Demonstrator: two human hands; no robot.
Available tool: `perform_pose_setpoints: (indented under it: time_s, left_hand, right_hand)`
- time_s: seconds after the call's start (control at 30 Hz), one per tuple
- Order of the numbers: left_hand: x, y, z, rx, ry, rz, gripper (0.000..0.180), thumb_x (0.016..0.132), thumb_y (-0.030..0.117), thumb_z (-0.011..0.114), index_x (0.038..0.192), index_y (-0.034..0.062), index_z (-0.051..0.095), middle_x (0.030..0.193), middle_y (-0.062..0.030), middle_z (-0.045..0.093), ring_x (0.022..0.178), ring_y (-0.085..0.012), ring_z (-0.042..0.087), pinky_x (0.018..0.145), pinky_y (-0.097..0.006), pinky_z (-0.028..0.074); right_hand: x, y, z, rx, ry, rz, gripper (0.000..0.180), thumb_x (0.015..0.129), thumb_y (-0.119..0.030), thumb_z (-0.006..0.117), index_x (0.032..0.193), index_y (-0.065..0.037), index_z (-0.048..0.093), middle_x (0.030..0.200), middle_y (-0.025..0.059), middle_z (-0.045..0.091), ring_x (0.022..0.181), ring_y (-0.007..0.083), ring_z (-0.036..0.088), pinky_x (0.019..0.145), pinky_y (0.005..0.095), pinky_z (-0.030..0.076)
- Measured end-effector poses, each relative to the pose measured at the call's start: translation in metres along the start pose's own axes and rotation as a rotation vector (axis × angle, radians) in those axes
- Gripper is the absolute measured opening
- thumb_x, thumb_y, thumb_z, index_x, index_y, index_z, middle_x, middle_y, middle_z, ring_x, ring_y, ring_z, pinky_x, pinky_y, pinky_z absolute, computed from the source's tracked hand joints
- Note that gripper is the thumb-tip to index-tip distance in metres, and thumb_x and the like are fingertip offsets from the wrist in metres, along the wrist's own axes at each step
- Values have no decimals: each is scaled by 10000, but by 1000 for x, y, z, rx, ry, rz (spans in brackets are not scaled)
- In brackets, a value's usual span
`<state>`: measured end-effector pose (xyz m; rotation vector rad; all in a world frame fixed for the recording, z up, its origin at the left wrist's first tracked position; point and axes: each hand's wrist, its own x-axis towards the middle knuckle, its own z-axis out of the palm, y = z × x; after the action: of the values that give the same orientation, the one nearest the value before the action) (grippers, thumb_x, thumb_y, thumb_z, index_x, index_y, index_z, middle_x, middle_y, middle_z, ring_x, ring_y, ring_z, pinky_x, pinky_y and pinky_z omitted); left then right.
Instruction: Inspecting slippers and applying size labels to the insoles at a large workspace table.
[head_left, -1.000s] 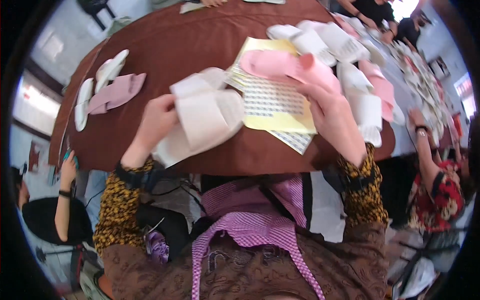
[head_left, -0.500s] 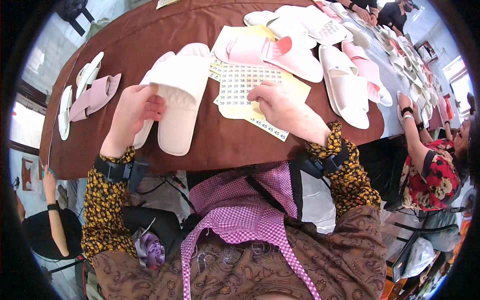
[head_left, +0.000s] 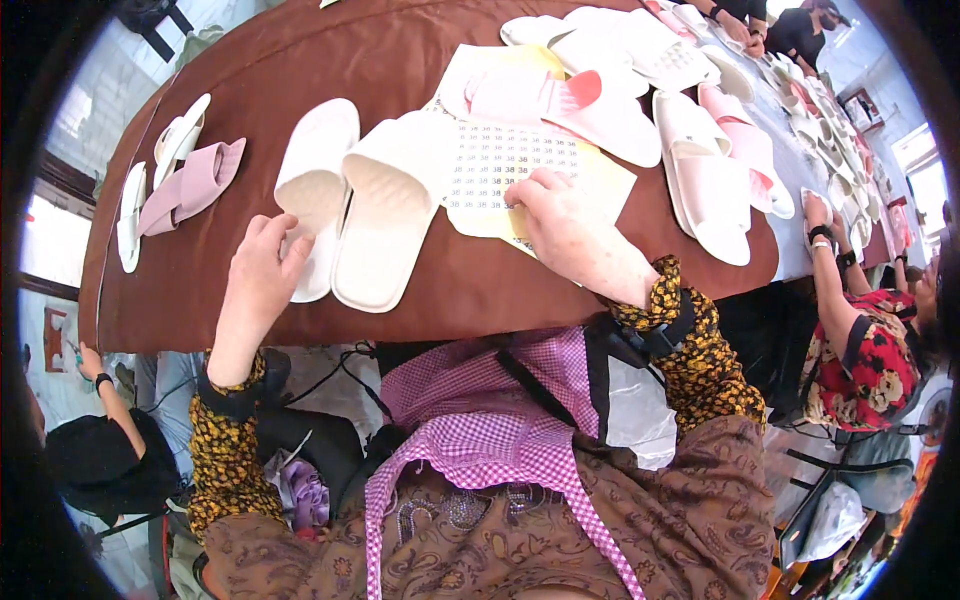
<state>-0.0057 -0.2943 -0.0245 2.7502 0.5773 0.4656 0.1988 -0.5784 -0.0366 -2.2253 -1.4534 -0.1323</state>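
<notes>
Label sheet (head_left: 475,165): white, yellow at its sides, printed in rows with one small dark mark repeated; it lies toward the near edge of the surface (head_left: 500,300), right of the white pair (head_left: 385,260).
Second sheet (head_left: 522,244): a yellow strip with print, showing under the label sheet on its near side.
White pair's place: close to the middle of the near edge, side by side, soles down.
White pair's direction: toes to the far edge, heels to the near edge; long axes run near to far, leaning right at the far end.
Left hand (head_left: 262,268): fingers loosely parted and empty beside the left slipper; whether the tips touch it, I cannot tell.
Right hand (head_left: 570,230): fingers bent over the printed rows; whether they pinch anything, I cannot tell.
Pink slipper (head_left: 620,135): across the far part of the label sheet, long axis roughly left to right.
Left edge: mauve slipper (head_left: 187,192) beside white slippers (head_left: 180,143).
Plastic bag (head_left: 832,520): whitish, off the surface beyond its near right corner; contents unclear.
</notes>
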Motion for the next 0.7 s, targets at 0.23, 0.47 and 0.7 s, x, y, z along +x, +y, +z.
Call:
perform_pose_setpoints:
  time_s: [0.23, 0.47, 0.7]
  left_hand:
    - [-14, 32, 5, -89, -59, -6, 328, 891, 229, 618, 1108, -16, 602, 1060, -180, 561, 929, -363, 595, 793, -424, 485]
    - [-12, 91, 22, 1, 53, 529, 393, 804, 161, 686, 1170, 43, 605, 1271, -131, 548, 1175, -334, 481, 975, -460, 371]
    - [-2, 117, 60, 58, 6, 673, 447, 802, 276, 703, 1179, 64, 590, 1302, -44, 531, 1224, -323, 440, 1007, -473, 329]
  right_hand:
    - [1, 0, 2, 30, 53, -10, 165, 835, 0, 510, 989, -5, 571, 972, 169, 574, 981, 367, 552, 855, 447, 460]
    - [2, -2, 5, 23, 46, -9, 192, 824, 9, 514, 1004, -25, 568, 973, 166, 567, 981, 367, 550, 841, 450, 465]
    - [2, -5, 9, -79, 57, 24, 230, 785, 4, 547, 1004, -64, 566, 988, 136, 565, 982, 351, 551, 816, 446, 469]
